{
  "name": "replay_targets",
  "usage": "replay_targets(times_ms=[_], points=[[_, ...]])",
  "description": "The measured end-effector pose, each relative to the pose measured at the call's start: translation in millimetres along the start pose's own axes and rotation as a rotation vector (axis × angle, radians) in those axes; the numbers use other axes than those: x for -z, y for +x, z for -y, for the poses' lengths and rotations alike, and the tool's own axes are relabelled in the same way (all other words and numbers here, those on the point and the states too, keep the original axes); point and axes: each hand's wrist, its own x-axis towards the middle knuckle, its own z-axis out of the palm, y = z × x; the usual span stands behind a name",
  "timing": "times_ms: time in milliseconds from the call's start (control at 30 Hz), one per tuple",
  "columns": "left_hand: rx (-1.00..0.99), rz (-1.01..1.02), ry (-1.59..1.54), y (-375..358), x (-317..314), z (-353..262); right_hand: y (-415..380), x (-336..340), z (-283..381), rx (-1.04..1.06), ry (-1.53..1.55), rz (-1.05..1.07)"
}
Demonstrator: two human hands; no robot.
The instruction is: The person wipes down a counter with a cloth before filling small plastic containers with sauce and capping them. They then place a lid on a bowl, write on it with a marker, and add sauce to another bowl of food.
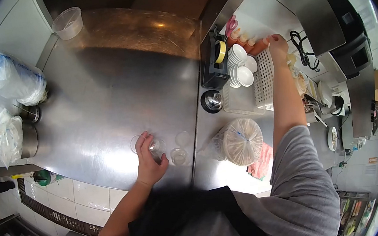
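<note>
My left hand (149,159) is low over the steel counter, fingers curled around a small clear plastic cup (156,145). Just right of it stands another small clear cup (178,156), with a clear round lid (182,139) lying behind. My right hand (278,46) stretches to the back right, past a white perforated basket (265,78). Its fingers are closed at the end of an orange-red squeeze bottle (259,47). More squeeze bottles (242,40) lie in a row beside that one.
White bowls (242,74) are stacked beside the basket. Nearby are a tape dispenser (215,67), a call bell (211,101) and a bagged stack of containers (241,141). A clear tub (67,24) stands at the far left; plastic bags (16,78) hang along the left side.
</note>
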Motion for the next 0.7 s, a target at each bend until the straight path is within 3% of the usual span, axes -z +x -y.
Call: replay_targets(times_ms=[67, 133, 200, 233, 300, 333, 400, 467, 533, 600, 633, 700], points=[[-0.005, -0.029, 0.008, 0, 0, -1, -21, 13, 3, 0.139, 0.350, -0.278], [0.074, 0.012, -0.099, 0, 2, -2, -43, 37, 15, 0.137, 0.338, -0.259], [0.168, 0.051, -0.203, -1, 1, 1, -62, 52, 31, 0.076, 1.085, -0.447], [0.159, 0.018, -0.262, -3, -4, 7, -75, 59, 44, 0.078, 1.076, -0.424], [0.153, -0.024, -0.336, -9, -7, 11, -121, 80, 79, -0.194, 1.508, -0.235], [0.142, -0.040, -0.349, -8, -6, 12, -121, 67, 63, -0.198, 1.463, 0.027], [0.142, -0.100, -0.360, -8, -7, 11, -162, 60, 90, -0.116, 1.256, 0.442], [0.109, -0.118, -0.286, -6, -3, 13, -213, 66, 129, 0.327, 0.652, 0.876], [0.071, -0.124, -0.217, -9, -2, 13, -283, 89, 172, 0.494, 0.182, 1.020], [0.065, -0.135, -0.302, -7, -3, 13, -322, 74, 176, 1.100, 0.029, 0.936], [0.067, -0.130, -0.305, -8, -1, 13, -334, 73, 183, 1.094, 0.027, 0.940], [0.064, -0.102, -0.309, -8, 1, 9, -356, 84, 210, 1.086, -0.436, 1.054]])
